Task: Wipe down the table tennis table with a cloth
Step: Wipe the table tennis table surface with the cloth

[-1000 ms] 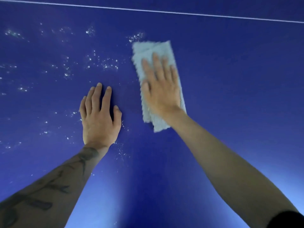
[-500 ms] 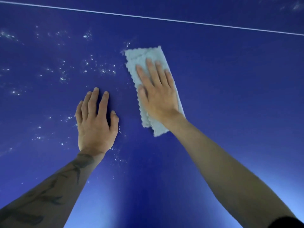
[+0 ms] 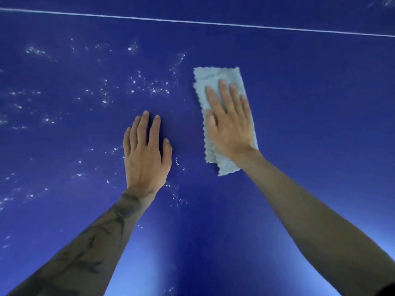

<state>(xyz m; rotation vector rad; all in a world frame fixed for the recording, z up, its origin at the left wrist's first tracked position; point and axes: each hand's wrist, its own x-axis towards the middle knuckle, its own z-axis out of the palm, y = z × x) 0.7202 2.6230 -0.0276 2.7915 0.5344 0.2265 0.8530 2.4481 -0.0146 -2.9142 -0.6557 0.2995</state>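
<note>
Two bare hands lie flat on the deep-blue table tennis tabletop (image 3: 310, 103), side by side and apart. The right hand (image 3: 229, 127) presses on a pale grey-blue microfibre cloth with a scalloped edge (image 3: 215, 79), folded into a long strip that points toward 12 o'clock. Its grip is spread: fingers straight and laid along the strip, palm down, nothing pinched. That flat hold likely keeps pressure even across the fold so the cloth slides without bunching.

The left hand (image 3: 145, 152) rests at 9 o'clock of the cloth, fingers straight and close together, holding nothing. It looks like a brace, taking the person's weight as they lean over the surface.

White specks and droplets (image 3: 158, 89) are scattered from 8 to 11 o'clock of the cloth, some just beside the left hand, while the blue toward 3 o'clock looks clean. I judge the wiping is working from right to left, with the dirty half not yet done. A thin white line (image 3: 192, 22) crosses the top at 12 o'clock.

Against a second ago, the cloth sits a little farther from that line — a short pull back toward the person. The bright cluster of specks that lay at the cloth's far left corner now shows only as a faint smear at 11 o'clock. Both hands keep the same flat pose and much the same gap between them.
</note>
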